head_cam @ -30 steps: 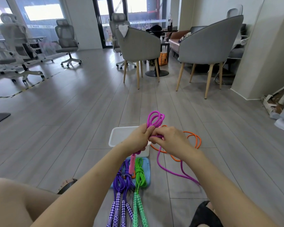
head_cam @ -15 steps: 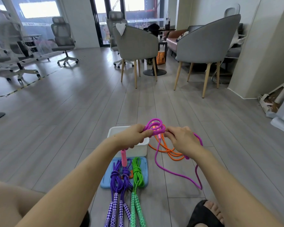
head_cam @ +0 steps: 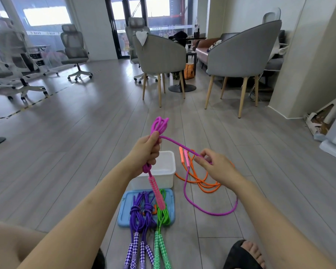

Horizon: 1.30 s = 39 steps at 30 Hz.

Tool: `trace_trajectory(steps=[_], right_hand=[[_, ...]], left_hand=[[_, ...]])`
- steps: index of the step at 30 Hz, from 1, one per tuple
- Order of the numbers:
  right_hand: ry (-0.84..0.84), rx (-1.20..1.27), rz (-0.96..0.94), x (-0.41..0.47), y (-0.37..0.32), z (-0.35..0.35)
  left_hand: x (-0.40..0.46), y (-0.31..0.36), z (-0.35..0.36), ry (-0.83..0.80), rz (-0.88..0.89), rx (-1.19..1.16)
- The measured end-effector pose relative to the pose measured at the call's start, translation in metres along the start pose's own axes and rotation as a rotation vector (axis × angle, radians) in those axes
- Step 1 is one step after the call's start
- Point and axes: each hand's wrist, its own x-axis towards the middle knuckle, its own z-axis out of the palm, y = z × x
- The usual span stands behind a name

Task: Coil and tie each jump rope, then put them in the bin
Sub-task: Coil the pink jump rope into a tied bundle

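From the head camera, the left hand (head_cam: 147,152) is closed in a fist around a bunch of loops of the pink jump rope (head_cam: 159,126). The loops stick up out of the top of the fist. One pink handle (head_cam: 157,192) hangs down below the fist, in front of the bin and above the blue lid.

The right hand (head_cam: 214,165) pinches one strand of the same pink rope between the thumb and the fingertips. The other fingers are loosely curled. The strand runs straight from the left fist to this pinch. From there the rope drops to the floor, makes a big loose curve to the right, and comes back up (its second handle (head_cam: 187,159) shows just left of the right hand).

The white bin (head_cam: 164,172) sits on the floor just past the left hand. No rope shows in the part of the bin that can be seen.

A blue lid (head_cam: 126,210) lies flat on the floor in front of the bin. On it lie the tied tops of two purple ropes (head_cam: 139,216) and a green rope (head_cam: 163,214). Their handles stick out toward the person, off the lid.

An orange rope (head_cam: 204,183) lies loose and untied on the floor to the right of the bin.

A foot in a black sandal (head_cam: 241,255) shows at the bottom right. Two grey chairs (head_cam: 241,53) stand farther back.
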Motion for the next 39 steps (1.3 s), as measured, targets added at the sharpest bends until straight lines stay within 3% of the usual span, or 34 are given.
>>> trace_trajectory(steps=[7,10,13,17,21,26,31,36,39], right_hand=[[0.085,0.253,0.002,-0.002,0.008,-0.004],[0.119,0.445,-0.02,0.0,0.008,-0.004],[0.168,0.481,-0.01,0.004,0.01,-0.002],[0.293,0.577,0.129,0.01,0.027,-0.003],[0.239,0.606,0.161,0.009,0.03,0.001],[0.169,0.468,0.114,0.007,0.009,0.027],[0.086,0.602,-0.018,0.002,-0.039,0.043],[0.234,0.801,0.002,-0.001,-0.064,0.05],[0.314,0.916,0.123,-0.002,-0.066,0.047]], left_hand=[[0.003,0.013,-0.012,0.156,0.074,-0.285],[0.002,0.016,-0.015,0.166,0.071,-0.321],[0.002,0.016,-0.018,0.19,0.073,-0.358],[0.004,0.018,-0.03,0.23,0.094,-0.517],[0.003,0.019,-0.021,0.222,0.078,-0.421],[0.003,0.014,0.006,0.144,0.058,-0.219],[0.002,-0.003,0.03,0.062,0.063,-0.078],[-0.004,-0.008,0.039,0.043,0.079,-0.02],[-0.009,-0.01,0.042,0.007,0.122,0.061]])
